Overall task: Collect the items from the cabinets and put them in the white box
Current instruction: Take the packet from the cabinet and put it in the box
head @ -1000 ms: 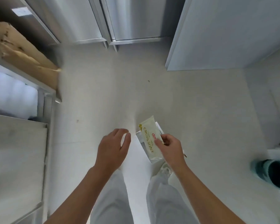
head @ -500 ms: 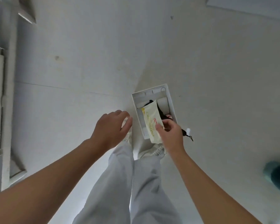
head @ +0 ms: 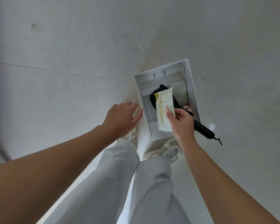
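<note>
Right grip (head: 183,125) pinches the croissant packet (head: 164,110) at its near right edge, thumb on top, fingers curled under. The packet hangs over the middle of the white box (head: 193,88), which sits on the floor (head: 71,46) just ahead of our shoes (head: 170,151). We can't tell whether the packet's far end touches the contents yet. Left grip (head: 120,117) holds nothing, fingers relaxed and spread, just beside the box's left wall and apart from it. Already in the box are a black bundle (head: 153,97) mid-left, a black handled thing (head: 204,132) overhanging the near right corner, and a small red-and-white round item (head: 188,109) by the right wall. Our read is that we're at the placing step. We suggest lowering the packet flat, long side parallel to the box's left wall, onto the black bundle and the bare bottom beside it. We let go only once it's supported, since dropped on edge it would likely slide off the bundle. The wrapper looks like thin film over soft pastry, so a light pinch will do and we shouldn't press down to seat it. The right wrist should stay off the black handle, because a nudge could lever it out over the rim. The box looks like light card on smooth floor, so we can steady its left wall with the left grip if it skids. We lift the right grip straight up after release.
</note>
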Action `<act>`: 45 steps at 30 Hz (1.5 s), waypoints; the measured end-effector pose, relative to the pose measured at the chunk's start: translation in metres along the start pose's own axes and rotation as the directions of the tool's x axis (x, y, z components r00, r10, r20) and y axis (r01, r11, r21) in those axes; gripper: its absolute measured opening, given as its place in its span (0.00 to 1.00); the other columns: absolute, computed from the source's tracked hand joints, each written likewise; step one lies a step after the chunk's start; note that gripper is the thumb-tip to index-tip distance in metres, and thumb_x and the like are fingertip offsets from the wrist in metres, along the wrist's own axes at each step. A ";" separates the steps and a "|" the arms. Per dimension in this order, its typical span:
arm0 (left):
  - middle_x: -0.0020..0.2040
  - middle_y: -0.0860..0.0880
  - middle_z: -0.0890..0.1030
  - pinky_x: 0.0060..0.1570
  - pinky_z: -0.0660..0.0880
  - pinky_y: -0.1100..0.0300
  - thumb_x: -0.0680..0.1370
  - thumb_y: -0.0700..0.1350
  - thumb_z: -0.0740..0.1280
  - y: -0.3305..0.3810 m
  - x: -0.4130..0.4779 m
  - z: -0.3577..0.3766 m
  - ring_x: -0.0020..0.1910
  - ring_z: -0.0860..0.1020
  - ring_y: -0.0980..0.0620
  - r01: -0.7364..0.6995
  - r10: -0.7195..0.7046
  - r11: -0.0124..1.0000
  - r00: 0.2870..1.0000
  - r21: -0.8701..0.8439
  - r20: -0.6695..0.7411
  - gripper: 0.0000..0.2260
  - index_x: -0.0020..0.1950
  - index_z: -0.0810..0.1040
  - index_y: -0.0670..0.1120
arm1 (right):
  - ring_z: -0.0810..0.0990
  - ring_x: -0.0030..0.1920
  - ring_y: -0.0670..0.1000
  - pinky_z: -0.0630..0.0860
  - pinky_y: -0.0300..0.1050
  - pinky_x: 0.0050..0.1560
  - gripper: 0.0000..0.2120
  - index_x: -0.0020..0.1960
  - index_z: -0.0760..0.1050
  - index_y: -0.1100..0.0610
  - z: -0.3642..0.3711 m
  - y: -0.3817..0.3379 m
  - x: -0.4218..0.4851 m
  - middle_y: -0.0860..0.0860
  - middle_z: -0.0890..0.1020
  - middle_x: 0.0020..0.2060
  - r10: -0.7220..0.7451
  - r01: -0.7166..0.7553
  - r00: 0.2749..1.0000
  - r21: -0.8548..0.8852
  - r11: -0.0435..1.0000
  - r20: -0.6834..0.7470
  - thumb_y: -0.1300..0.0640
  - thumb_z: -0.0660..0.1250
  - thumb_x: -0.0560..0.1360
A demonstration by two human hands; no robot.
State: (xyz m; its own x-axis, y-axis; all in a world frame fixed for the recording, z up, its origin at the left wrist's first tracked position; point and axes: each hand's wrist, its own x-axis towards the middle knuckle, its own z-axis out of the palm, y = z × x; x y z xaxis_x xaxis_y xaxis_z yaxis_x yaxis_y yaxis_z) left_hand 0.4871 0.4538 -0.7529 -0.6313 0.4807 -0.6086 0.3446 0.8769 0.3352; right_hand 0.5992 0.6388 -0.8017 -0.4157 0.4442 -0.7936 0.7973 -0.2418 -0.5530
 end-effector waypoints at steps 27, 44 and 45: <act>0.52 0.51 0.82 0.52 0.73 0.51 0.82 0.55 0.54 -0.039 0.024 0.028 0.45 0.79 0.48 0.113 -0.118 0.976 0.993 -0.186 -0.019 0.16 0.57 0.77 0.50 | 0.84 0.47 0.48 0.81 0.47 0.54 0.05 0.51 0.82 0.58 0.071 0.043 0.049 0.50 0.86 0.45 -0.071 0.109 0.991 -0.389 0.915 0.110 0.57 0.68 0.80; 0.49 0.49 0.82 0.49 0.73 0.51 0.83 0.55 0.55 -0.023 0.064 -0.002 0.44 0.78 0.47 0.026 -0.040 0.990 0.995 -0.142 -0.097 0.16 0.57 0.78 0.48 | 0.85 0.45 0.51 0.86 0.44 0.41 0.07 0.45 0.80 0.58 0.076 -0.042 0.085 0.54 0.84 0.46 0.425 -0.281 0.900 0.625 0.728 -0.091 0.68 0.69 0.79; 0.49 0.50 0.82 0.49 0.73 0.52 0.83 0.55 0.55 -0.023 0.065 -0.001 0.44 0.78 0.48 0.025 -0.039 0.990 0.995 -0.139 -0.095 0.16 0.57 0.78 0.48 | 0.85 0.44 0.51 0.86 0.45 0.43 0.08 0.45 0.80 0.58 0.077 -0.041 0.087 0.54 0.84 0.46 0.445 -0.292 0.892 0.650 0.702 -0.080 0.69 0.69 0.79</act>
State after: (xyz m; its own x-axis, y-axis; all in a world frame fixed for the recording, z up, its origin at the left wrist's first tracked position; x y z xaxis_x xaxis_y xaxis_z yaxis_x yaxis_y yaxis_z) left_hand 0.4373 0.4649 -0.7998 -0.7074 0.4440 -0.5500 0.2285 0.8799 0.4166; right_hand 0.4963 0.6207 -0.8671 0.0187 0.3578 -0.9336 0.3970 -0.8597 -0.3215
